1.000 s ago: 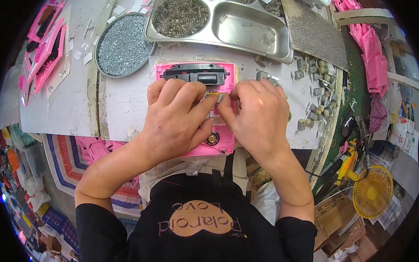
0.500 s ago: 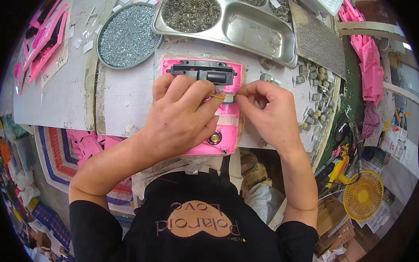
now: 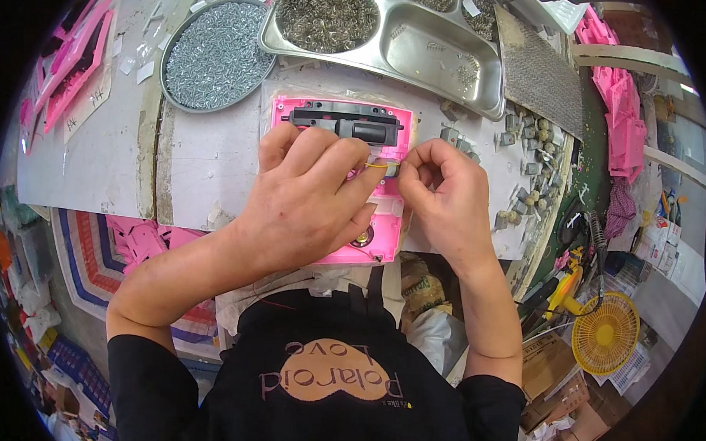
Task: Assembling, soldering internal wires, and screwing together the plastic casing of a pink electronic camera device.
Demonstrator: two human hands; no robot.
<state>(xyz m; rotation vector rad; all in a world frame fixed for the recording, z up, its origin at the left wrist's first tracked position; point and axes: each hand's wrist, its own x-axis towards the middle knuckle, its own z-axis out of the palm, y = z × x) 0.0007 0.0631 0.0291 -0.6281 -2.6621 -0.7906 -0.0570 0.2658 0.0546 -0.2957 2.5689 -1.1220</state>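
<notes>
A pink plastic housing point(image 3: 383, 235) lies on the table in front of me, with a long black plastic part point(image 3: 375, 132) across its far end. A small motor point(image 3: 392, 170) sits at the housing's right side, a yellow wire point(image 3: 377, 165) running from it under my left fingertips. My left hand point(image 3: 311, 184) covers the housing's left half, fingers curled; what they pinch is hidden. At the motor's right end, the thumb and forefinger of my right hand point(image 3: 445, 193) are closed on it. A round metal part point(image 3: 362, 236) shows partly below my left hand.
A round tray of small metal pins point(image 3: 219, 54) and a steel compartment tray point(image 3: 443, 85) holding springs point(image 3: 327, 16) stand at the far side. Several small motors point(image 3: 532, 168) lie to the right. Pink parts point(image 3: 78, 63) are at far left; a yellow fan point(image 3: 606, 332) is at right.
My right hand has shifted slightly left and down beside the motor. The left hand stays over the housing with only a small movement.
</notes>
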